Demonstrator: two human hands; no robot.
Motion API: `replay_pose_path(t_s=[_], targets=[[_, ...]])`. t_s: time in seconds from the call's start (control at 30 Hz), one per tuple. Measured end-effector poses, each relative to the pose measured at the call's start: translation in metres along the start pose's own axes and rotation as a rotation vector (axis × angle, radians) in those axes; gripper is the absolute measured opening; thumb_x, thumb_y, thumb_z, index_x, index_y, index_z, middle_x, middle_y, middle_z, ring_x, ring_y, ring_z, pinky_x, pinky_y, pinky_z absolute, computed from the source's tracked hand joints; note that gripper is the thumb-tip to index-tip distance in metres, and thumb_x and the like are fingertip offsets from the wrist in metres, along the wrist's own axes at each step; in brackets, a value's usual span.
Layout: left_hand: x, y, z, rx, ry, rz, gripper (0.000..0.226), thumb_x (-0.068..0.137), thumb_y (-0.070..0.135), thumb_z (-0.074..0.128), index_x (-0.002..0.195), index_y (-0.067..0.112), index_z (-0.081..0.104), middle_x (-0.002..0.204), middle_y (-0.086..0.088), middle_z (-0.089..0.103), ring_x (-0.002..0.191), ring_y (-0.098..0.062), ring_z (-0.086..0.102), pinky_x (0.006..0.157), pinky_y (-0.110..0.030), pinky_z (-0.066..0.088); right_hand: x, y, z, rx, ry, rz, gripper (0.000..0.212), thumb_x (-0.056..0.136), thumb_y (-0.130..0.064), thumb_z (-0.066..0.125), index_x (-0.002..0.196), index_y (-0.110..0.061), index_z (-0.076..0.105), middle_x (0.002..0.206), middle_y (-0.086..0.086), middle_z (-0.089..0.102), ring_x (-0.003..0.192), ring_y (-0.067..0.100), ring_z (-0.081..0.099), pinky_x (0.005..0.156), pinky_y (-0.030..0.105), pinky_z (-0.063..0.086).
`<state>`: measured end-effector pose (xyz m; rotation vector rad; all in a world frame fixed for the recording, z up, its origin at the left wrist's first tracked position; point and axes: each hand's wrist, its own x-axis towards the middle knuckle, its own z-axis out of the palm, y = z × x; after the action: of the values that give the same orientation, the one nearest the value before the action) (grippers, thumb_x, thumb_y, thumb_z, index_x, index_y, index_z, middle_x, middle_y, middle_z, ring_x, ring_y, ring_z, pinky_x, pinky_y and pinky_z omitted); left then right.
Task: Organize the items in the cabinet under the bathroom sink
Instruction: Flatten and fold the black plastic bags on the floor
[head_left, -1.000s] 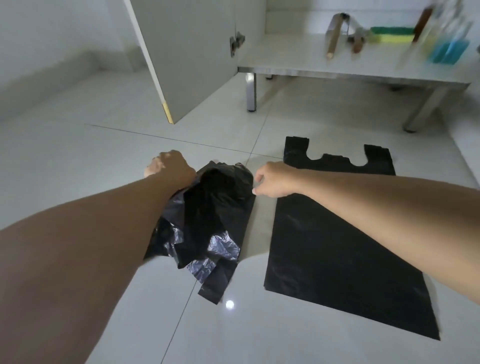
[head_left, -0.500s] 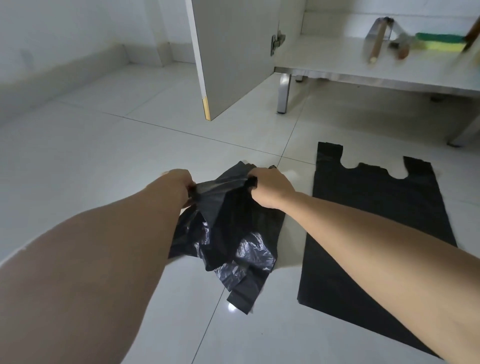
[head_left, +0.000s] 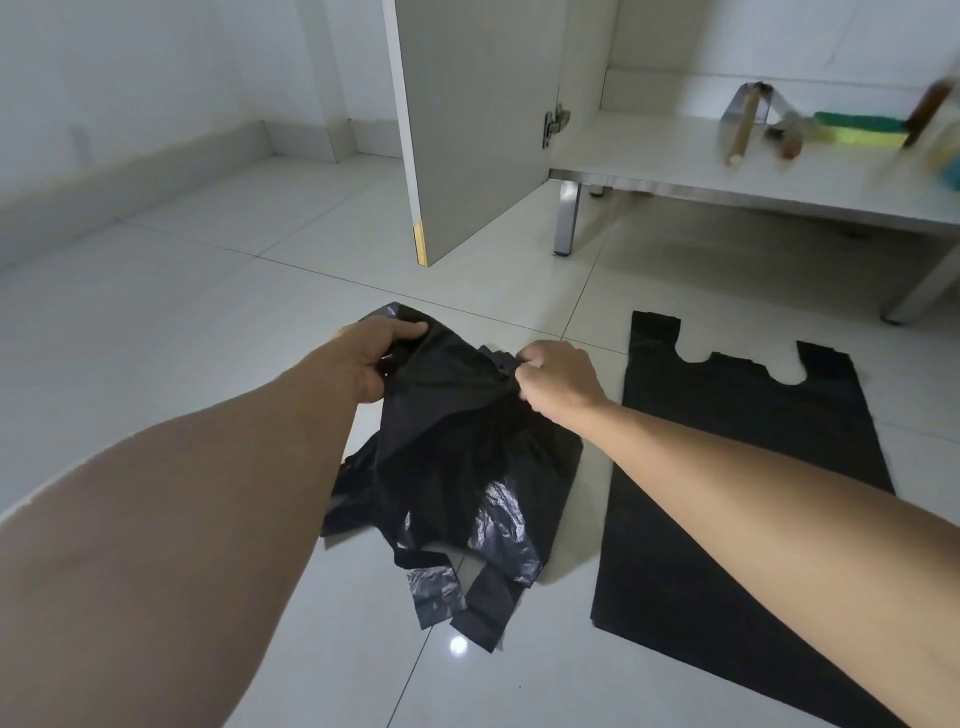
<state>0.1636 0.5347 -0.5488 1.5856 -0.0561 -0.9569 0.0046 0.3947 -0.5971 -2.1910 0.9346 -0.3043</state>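
Gripping with curled fingers, my left hand (head_left: 376, 358) held the far left edge of the crumpled black bag (head_left: 457, 457), thumb on top of the plastic. My right hand (head_left: 558, 382) pinched the same bag at its far right edge, fingers bunched tight round a gathered fold. Between the two hands the top of the bag was stretched fairly taut, and the rest hung down in wrinkles toward me, its handle strips (head_left: 457, 597) trailing onto the tiled floor (head_left: 182, 322). Just to the right of the crumpled bag a second black bag (head_left: 727, 493) lay spread flat on the floor, handles pointing away from me, my right forearm crossing over its near part. Beyond the crumpled bag stood the open cabinet door (head_left: 478, 124), and to the right of that door was the cabinet shelf (head_left: 649, 161) on metal legs, carrying a wooden-handled tool (head_left: 740, 132), a green and yellow sponge (head_left: 857, 130), and blurred items I could not identify.
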Motion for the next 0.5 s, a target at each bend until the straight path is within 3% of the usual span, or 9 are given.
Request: replay_pose_path(t_s=[0.03,0.13,0.23,0.3,0.43,0.5], targets=[[-0.004,0.001,0.004,0.004,-0.059,0.010,0.014,0.084,0.007,0.070,0.097,0.006,0.065,0.092,-0.011,0.067,0.084,-0.027,0.066,0.076,-0.039,0.058,0.002,-0.003,-0.004,0.006,0.062,0.017,0.023,0.081,-0.012,0.045,0.080,-0.019,0.067,0.087,-0.002,0.068,0.086,0.024,0.066,0.077,0.032,0.054],[-0.020,0.007,0.013,-0.001,-0.193,0.022,0.006,0.078,0.003,0.060,0.079,0.003,0.065,0.081,-0.015,0.069,0.075,-0.032,0.065,0.082,-0.039,0.056,0.009,-0.013,-0.021,0.099,0.141,0.024,0.037,0.089,-0.016,0.051,0.125,-0.017,0.062,0.124,0.000,0.062,0.112,0.018,0.057,0.095,0.030,0.046],[-0.031,0.014,0.023,0.005,-0.239,0.060,0.021,0.055,0.001,0.049,0.062,0.002,0.069,0.075,-0.016,0.067,0.072,-0.033,0.063,0.082,-0.043,0.055,0.013,-0.019,-0.041,0.174,0.064,-0.019,0.056,0.086,-0.003,0.053,0.140,-0.018,0.050,0.139,0.002,0.051,0.124,0.019,0.050,0.098,0.029,0.043],[-0.037,0.020,0.029,0.004,-0.285,0.086,0.029,0.046,0.001,0.044,0.064,0.000,0.067,0.074,-0.015,0.066,0.069,-0.033,0.063,0.079,-0.042,0.056,0.011,-0.024,-0.054,0.194,-0.007,-0.049,0.066,0.086,0.002,0.053,0.147,-0.020,0.041,0.149,0.001,0.042,0.133,0.020,0.043,0.096,0.027,0.042],[-0.048,0.036,0.039,0.038,-0.382,0.111,0.045,0.030,0.006,0.049,0.074,-0.001,0.053,0.074,-0.014,0.061,0.065,-0.033,0.060,0.067,-0.034,0.057,0.005,-0.032,-0.074,0.266,-0.136,-0.121,0.064,0.094,-0.006,0.056,0.152,-0.023,0.032,0.136,-0.006,0.044,0.128,0.019,0.044,0.104,0.030,0.038],[-0.057,0.044,0.045,0.055,-0.428,0.134,0.034,0.037,0.008,0.045,0.067,-0.002,0.058,0.066,-0.014,0.063,0.059,-0.032,0.061,0.060,-0.031,0.057,0.008,-0.029,-0.079,0.225,-0.156,-0.147,0.070,0.093,-0.007,0.060,0.153,-0.023,0.029,0.141,-0.004,0.047,0.129,0.021,0.045,0.110,0.033,0.035]])
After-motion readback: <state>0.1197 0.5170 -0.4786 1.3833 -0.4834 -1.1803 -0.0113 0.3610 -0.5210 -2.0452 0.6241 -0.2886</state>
